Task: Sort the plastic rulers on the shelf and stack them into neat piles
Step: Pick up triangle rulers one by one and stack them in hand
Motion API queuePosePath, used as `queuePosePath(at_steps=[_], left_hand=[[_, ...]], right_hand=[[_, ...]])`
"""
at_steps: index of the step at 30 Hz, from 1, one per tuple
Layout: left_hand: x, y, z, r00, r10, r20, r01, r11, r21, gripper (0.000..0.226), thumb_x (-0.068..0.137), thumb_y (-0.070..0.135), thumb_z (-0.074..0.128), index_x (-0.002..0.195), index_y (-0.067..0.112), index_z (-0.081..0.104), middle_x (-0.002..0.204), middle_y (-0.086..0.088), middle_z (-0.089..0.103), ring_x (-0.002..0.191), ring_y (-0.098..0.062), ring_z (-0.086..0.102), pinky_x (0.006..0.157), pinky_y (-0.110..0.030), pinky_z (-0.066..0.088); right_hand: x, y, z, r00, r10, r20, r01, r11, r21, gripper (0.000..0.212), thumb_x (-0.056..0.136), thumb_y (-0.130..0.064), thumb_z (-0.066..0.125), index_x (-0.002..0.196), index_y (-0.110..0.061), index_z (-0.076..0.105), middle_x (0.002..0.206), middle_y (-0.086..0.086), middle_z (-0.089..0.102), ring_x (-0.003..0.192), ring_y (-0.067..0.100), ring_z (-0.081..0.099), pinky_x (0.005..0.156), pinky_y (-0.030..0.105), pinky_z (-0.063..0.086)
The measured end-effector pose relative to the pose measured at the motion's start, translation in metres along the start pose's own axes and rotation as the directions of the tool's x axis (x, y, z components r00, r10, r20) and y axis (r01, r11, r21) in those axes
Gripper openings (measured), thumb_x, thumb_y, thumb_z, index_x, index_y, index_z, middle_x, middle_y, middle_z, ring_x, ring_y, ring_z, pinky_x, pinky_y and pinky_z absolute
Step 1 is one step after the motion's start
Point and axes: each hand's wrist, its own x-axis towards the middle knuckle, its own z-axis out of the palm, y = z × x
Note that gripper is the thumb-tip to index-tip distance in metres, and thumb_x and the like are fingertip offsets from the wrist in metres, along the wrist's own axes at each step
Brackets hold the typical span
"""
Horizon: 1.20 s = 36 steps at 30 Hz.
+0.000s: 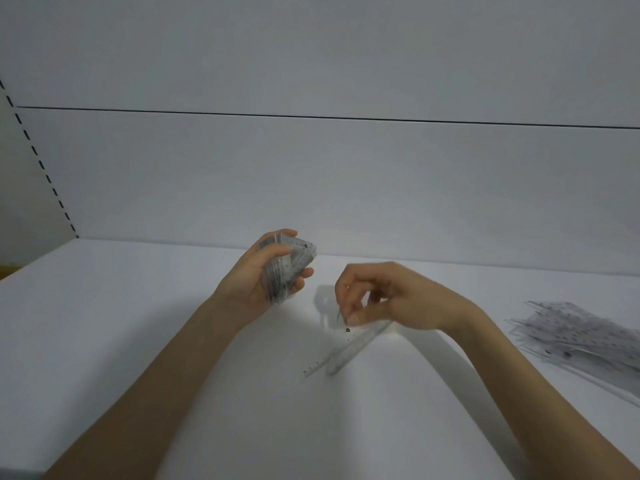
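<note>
Head view: white shelf [138, 341], pale back panel [311, 185] behind it, slotted upright [38, 161] at far left edge. Both forearms reach in from the bottom of the frame. Left hand [256, 275] raised above the shelf, palm turned inward, fingers and thumb curled round a bundle of clear plastic rulers [291, 265]; the bundle stands roughly on end in the grasp, its top corner showing past the fingertips. Right hand [388, 299] just beside it, lower, wrist arched, thumb and fingertips pinching the upper end of a single clear ruler [332, 355]. That ruler slants down toward the camera and left, printed scale and a dark hole visible near the pinched end; lower end at or close to the shelf, contact not certain. A grey strip alongside it may be shadow or a second ruler, cannot tell. Loose pile of clear rulers [581, 337] lies fanned and untidy on the shelf at the right edge, well apart from both hands
</note>
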Motion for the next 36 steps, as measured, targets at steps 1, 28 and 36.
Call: queuePosePath(at_steps=[1, 28, 36], left_hand=[[-0.001, 0.0, 0.001, 0.999, -0.026, 0.021, 0.025, 1.0, 0.016, 0.018, 0.088, 0.011, 0.052, 0.104, 0.015, 0.06, 0.1, -0.019, 0.064, 0.066, -0.028, 0.065, 0.051, -0.026, 0.052], [0.004, 0.002, -0.005, 0.995, 0.068, -0.076, -0.072, 0.996, -0.044, 0.022, 0.089, -0.004, 0.051, 0.101, 0.013, 0.058, 0.094, -0.02, 0.064, 0.063, -0.025, 0.065, 0.05, -0.024, 0.052], [0.007, 0.0, -0.006, 0.994, 0.058, -0.093, -0.063, 0.997, -0.054, 0.023, 0.087, -0.003, 0.055, 0.101, 0.015, 0.059, 0.099, -0.021, 0.063, 0.065, -0.027, 0.065, 0.049, -0.025, 0.052]], right_hand=[[0.0, 0.0, -0.002, 0.994, -0.033, -0.105, 0.038, 0.998, 0.054, 0.02, 0.081, -0.002, 0.073, 0.087, -0.017, 0.062, 0.079, 0.001, 0.071, 0.076, 0.023, 0.062, 0.066, 0.026, 0.04], [0.025, 0.035, 0.016, 0.989, 0.137, 0.048, -0.11, 0.924, -0.366, 0.064, 0.064, -0.044, 0.084, 0.122, -0.046, 0.057, 0.123, -0.013, 0.045, 0.119, 0.009, 0.033, 0.099, 0.02, 0.031], [0.031, 0.036, 0.022, 0.985, 0.114, 0.128, -0.065, 0.94, -0.336, 0.061, 0.055, -0.05, 0.085, 0.11, -0.056, 0.059, 0.122, -0.011, 0.042, 0.12, 0.011, 0.031, 0.107, 0.031, 0.032]])
